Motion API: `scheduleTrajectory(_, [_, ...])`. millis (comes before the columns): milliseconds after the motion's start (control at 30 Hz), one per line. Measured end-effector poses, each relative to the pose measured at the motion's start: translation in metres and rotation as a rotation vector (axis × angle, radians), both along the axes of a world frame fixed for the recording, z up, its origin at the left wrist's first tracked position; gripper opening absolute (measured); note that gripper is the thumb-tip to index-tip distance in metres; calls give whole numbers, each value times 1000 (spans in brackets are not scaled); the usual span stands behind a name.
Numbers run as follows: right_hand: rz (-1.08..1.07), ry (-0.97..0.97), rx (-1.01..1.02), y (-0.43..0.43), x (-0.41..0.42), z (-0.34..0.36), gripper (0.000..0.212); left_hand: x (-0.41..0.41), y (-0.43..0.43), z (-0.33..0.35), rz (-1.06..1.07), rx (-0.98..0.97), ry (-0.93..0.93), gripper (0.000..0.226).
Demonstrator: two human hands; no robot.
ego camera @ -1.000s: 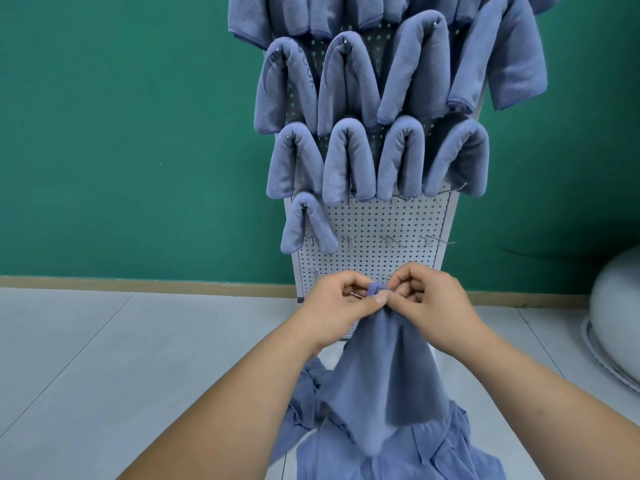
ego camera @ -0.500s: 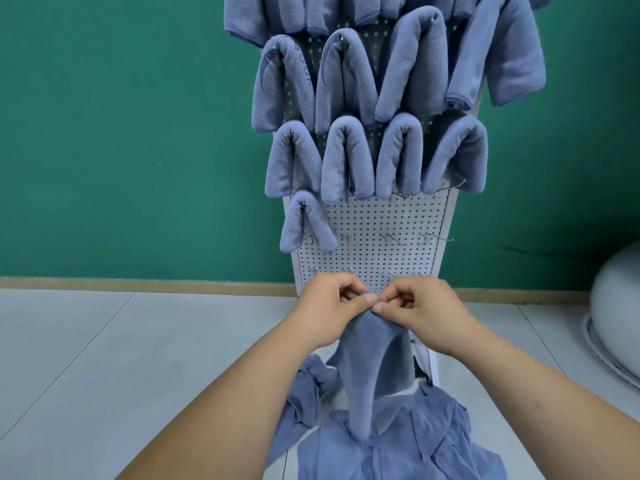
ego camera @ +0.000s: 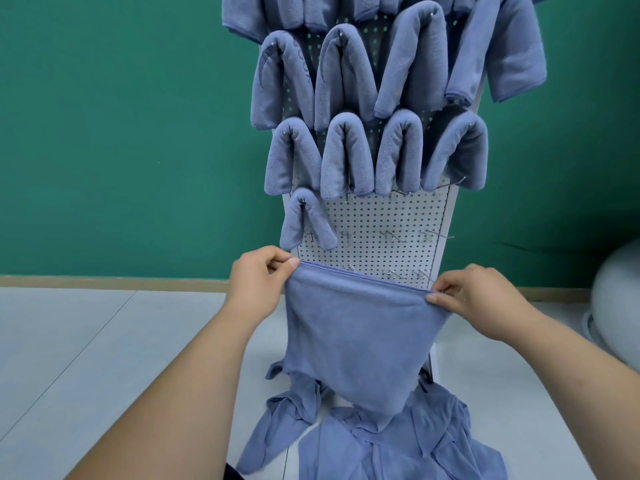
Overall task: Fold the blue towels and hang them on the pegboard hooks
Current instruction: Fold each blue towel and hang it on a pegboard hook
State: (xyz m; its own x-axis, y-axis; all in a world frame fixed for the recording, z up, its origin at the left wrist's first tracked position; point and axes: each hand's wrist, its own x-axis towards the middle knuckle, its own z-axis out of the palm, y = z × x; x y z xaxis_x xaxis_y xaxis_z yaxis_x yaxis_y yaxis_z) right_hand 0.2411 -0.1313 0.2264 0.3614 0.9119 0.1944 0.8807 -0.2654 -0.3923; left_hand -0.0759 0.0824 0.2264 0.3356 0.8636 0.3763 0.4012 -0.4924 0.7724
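Soft, even light filled the scene brightly, seemingly from overhead. A dim, diffuse shadow lay on the green wall (ego camera: 540, 251) right of the pegboard (ego camera: 381, 220). Detail was slightly soft throughout, smearing the texture of the towels (ego camera: 346, 154). The wide lens splayed the pegboard's sides outward toward the top.

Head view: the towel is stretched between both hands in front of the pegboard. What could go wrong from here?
1. The left hand and right hand pinch the held towel only at its top corners; a slip could drop it onto the floor pile.
2. Its top edge sits in front of bare lower hooks, so it might snag during folding.
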Motion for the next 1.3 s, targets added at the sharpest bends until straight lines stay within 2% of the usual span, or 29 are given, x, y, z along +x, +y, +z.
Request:
scheduleTrajectory(100, [75,-156,-31,1,5,1,25,-8,5,-2,36,17,27,8])
scheduleTrajectory(200, [209,-125,-59,1,-5,2,27,-13,11,-4,88,29,12,8])
scheduleTrajectory(300, [55,-256,-150,2,-6,-1,26,-19,15,-5,102,15,18,7])
scheduleTrajectory(400, [-122,-309,-47,6,-3,-6,24,-18,13,-7,71,38,101,11])
scheduleTrajectory(467, [-170,-274,65,10,-2,-5,20,-15,11,-8,52,55,152,11])
scheduleTrajectory(567, [-185,-111,224,8,-1,4,12,-15,12,-9,35,57,256,12])
scheduleTrajectory(667, [-177,-26,248,4,-2,10,7,-15,13,-11,38,47,349,13])
scheduleTrajectory(733, [-197,-32,229,3,-4,8,14,-13,12,-11,59,55,391,11])
scheduleTrajectory(900, [-247,-14,293,8,-7,7,19,-6,9,-7,124,19,273,12])
scheduleTrajectory(1000, [-245,-35,244,12,-8,2,25,-2,6,-7,88,-23,143,11])
scheduleTrajectory(1067, [-260,-48,216,14,-6,-2,12,1,2,-5,60,-49,21,8])
scheduleTrajectory(1167, [-273,134,268,15,-6,-3,10,7,-3,1,53,-140,-158,7])
scheduleTrajectory(1300, [-153,816,451,16,-15,8,15,12,-7,9,79,-307,-411,15])
